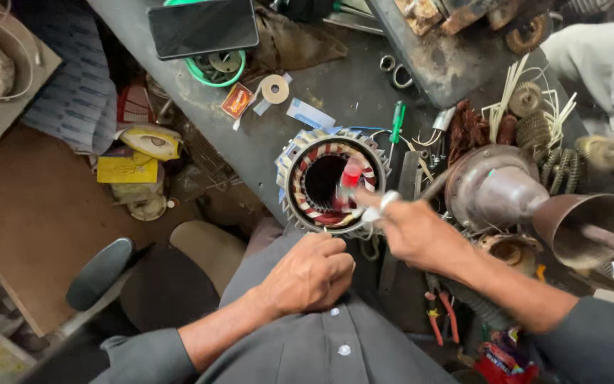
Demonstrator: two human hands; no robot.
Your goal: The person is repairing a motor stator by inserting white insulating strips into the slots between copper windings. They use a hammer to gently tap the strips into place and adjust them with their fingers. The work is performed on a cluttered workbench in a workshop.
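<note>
**Hands at stator on bench edge**

Stator (330, 181) sits at the near edge of the bench (335, 89), bore up, red-and-white taped windings around the opening. Right hand (421, 235) reaches over its rim, fingers pinched on a small red-tipped piece (350, 175) above the bore. Left hand (310, 274) curled into a loose fist just below the stator; whether it holds anything, can't tell. Green screwdriver (397, 122) behind, metal cone (495, 186) right, phone (202, 27) far back, tape roll (274, 89) near it.

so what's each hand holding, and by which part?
Right hand pinches a small red-tipped tool by its lower end, inside the motor stator. Left hand is closed at the stator's near rim; any contents are hidden.
</note>
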